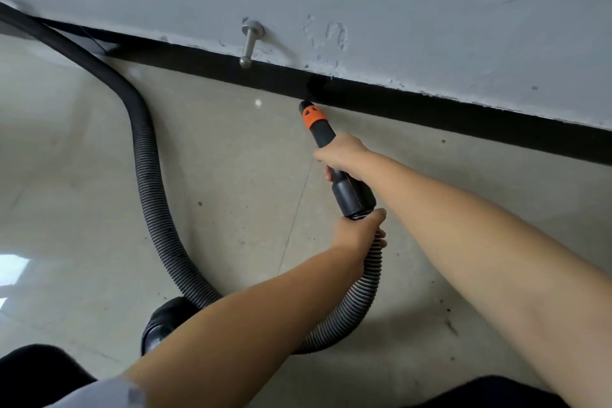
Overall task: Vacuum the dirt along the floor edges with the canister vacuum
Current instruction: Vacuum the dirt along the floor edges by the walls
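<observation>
A black vacuum nozzle with an orange collar (314,116) points at the foot of the black baseboard (430,113), its tip at the floor edge. My right hand (341,152) grips the black wand just behind the collar. My left hand (359,228) grips the ribbed hose (149,182) where it joins the wand's thick cuff (354,195). The hose loops under my left forearm, then runs up and away to the far left. Dark specks of dirt (448,321) lie on the beige tile floor at the right.
A metal door stopper (250,43) sticks out of the grey wall above the baseboard, left of the nozzle. A black shoe (162,321) stands on the tiles by the hose loop. Open tile floor (66,175) spreads to the left.
</observation>
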`<action>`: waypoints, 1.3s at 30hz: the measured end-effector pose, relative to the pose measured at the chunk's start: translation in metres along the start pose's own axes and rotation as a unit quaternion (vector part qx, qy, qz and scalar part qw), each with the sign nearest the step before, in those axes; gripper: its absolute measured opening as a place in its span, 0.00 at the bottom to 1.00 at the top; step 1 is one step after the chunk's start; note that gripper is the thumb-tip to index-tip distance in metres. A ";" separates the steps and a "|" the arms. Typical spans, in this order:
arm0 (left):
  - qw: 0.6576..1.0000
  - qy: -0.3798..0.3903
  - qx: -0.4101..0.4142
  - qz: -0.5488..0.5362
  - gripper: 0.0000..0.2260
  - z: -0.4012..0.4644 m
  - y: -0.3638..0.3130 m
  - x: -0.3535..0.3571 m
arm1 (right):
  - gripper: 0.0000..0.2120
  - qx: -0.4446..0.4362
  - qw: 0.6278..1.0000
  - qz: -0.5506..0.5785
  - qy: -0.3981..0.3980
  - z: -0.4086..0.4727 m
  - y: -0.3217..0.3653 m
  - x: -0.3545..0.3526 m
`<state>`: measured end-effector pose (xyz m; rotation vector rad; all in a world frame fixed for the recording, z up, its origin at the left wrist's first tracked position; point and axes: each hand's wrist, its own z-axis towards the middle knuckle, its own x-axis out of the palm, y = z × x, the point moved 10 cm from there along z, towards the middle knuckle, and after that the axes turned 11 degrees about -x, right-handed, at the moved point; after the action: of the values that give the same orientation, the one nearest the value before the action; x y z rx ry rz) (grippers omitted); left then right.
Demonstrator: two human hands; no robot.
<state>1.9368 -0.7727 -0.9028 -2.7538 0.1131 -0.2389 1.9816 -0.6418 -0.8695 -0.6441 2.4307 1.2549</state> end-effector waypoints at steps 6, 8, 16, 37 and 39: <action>0.998 0.007 0.000 -0.056 0.05 -0.006 -0.024 -0.027 | 0.13 -0.021 0.999 -0.021 0.016 0.013 0.044 0.023; 0.998 0.016 0.000 -0.069 0.05 -0.012 -0.022 -0.026 | 0.11 -0.020 0.999 -0.013 0.030 0.007 0.046 0.027; 0.997 0.011 0.035 0.074 0.06 -0.060 0.017 0.026 | 0.10 0.060 0.995 0.020 -0.075 -0.067 -0.015 -0.046; 0.974 -0.012 0.100 0.205 0.09 -0.543 -0.161 0.029 | 0.06 -0.083 0.975 0.189 -0.085 -0.405 0.380 -0.249; 0.971 -0.030 0.135 0.196 0.10 -0.593 -0.195 0.015 | 0.06 -0.124 0.966 0.216 -0.072 -0.430 0.439 -0.262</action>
<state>1.8535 -0.8053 -0.2848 -2.4021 0.5597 -0.0577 1.9342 -0.7100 -0.2061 -0.0669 2.3883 1.7262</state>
